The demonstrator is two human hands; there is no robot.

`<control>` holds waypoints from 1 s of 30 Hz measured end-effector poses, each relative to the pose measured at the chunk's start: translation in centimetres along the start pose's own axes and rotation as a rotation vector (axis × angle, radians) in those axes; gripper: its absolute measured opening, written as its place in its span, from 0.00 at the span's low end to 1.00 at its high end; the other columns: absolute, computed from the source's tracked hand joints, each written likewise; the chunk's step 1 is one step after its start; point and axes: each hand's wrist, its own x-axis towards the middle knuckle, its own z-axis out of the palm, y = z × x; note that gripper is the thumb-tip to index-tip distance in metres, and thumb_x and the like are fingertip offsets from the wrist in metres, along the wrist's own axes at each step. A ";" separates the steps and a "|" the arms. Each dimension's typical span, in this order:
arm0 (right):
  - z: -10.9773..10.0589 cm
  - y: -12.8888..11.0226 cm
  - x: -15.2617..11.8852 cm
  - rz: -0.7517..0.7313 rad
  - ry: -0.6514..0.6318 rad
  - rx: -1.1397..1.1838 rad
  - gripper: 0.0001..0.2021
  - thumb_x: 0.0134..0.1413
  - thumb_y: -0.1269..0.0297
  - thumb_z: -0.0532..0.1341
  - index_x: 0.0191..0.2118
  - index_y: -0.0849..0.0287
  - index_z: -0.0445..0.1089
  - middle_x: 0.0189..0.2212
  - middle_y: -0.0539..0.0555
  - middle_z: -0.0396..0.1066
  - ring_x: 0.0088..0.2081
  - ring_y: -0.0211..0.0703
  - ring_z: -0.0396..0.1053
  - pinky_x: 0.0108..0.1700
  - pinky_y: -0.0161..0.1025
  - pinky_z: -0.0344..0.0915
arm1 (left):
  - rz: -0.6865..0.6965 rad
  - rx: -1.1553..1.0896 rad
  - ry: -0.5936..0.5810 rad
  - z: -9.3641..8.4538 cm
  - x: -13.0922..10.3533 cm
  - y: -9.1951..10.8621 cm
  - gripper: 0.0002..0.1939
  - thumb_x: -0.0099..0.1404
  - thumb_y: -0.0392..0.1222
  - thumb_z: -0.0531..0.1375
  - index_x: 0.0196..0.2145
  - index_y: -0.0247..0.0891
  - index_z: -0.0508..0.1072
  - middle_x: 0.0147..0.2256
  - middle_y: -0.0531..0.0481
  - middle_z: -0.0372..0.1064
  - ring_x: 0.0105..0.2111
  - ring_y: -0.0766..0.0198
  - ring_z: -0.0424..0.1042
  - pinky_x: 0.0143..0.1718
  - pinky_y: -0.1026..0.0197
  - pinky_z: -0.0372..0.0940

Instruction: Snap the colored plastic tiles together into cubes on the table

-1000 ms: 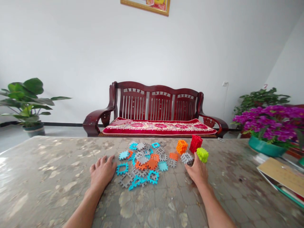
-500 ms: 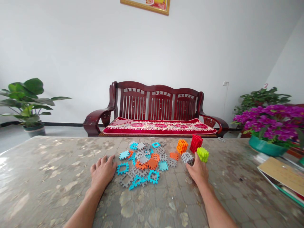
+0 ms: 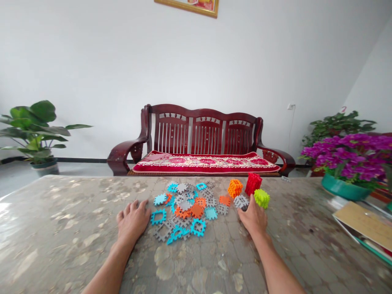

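In the head view, your left hand (image 3: 134, 220) lies released, palm down on the tabletop (image 3: 76, 232), just beside the loose toothed tiles (image 3: 197, 210). Your right hand (image 3: 253, 216) is at the grey stack (image 3: 241, 201)'s near side; whether it grips, I cannot tell. The orange stack (image 3: 235, 188), red stack (image 3: 253, 183) and lime stack (image 3: 262, 199) stand near.

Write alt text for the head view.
A person's left hand rests palm-down beside blue, orange and gray notched tiles; the right hand is at a gray stack near an orange stack, red stack and green stack. A wooden bench stands behind the table.
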 end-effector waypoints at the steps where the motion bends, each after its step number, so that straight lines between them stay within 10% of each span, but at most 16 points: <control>1: 0.0 -0.1 0.0 0.005 -0.002 0.000 0.37 0.56 0.57 0.59 0.68 0.66 0.51 0.54 0.66 0.71 0.53 0.60 0.69 0.51 0.50 0.63 | -0.001 0.000 0.000 0.0 0.0 0.0 0.26 0.70 0.48 0.45 0.61 0.46 0.68 0.62 0.40 0.63 0.63 0.48 0.58 0.60 0.45 0.49; 30: 0.4 -0.4 0.0 0.016 0.003 -0.017 0.39 0.58 0.52 0.59 0.69 0.66 0.49 0.55 0.68 0.69 0.56 0.62 0.66 0.52 0.52 0.62 | 0.002 -0.010 0.011 -0.1 -0.1 0.0 0.26 0.70 0.48 0.46 0.60 0.46 0.69 0.62 0.41 0.63 0.62 0.49 0.59 0.60 0.46 0.50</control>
